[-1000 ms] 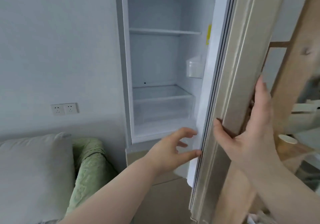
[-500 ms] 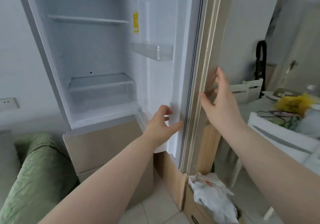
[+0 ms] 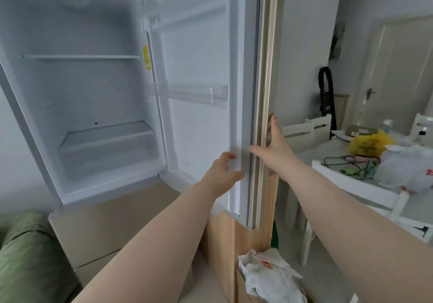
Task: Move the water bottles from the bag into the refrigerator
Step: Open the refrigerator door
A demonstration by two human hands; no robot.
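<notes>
The refrigerator (image 3: 98,87) stands open with bare white shelves and a clear drawer inside. Its door (image 3: 201,120) is swung wide to the right, with an empty door shelf. My left hand (image 3: 222,171) rests on the door's inner edge, thumb against the seal. My right hand (image 3: 275,145) lies flat on the door's outer gold edge, fingers spread. A white plastic bag (image 3: 398,166) sits on the table at the right, with a yellow bag (image 3: 367,143) behind it. No water bottle shows clearly.
A white table (image 3: 328,155) with cables and white chairs (image 3: 356,188) fills the right side. A crumpled white bag (image 3: 269,272) lies in a box on the floor below the door. A green sofa arm (image 3: 25,253) is at the lower left. A wooden panel (image 3: 236,237) stands behind the door.
The door has swung further open to the right, with both hands following its edge. The view has turned right, showing more of the table and bags.
</notes>
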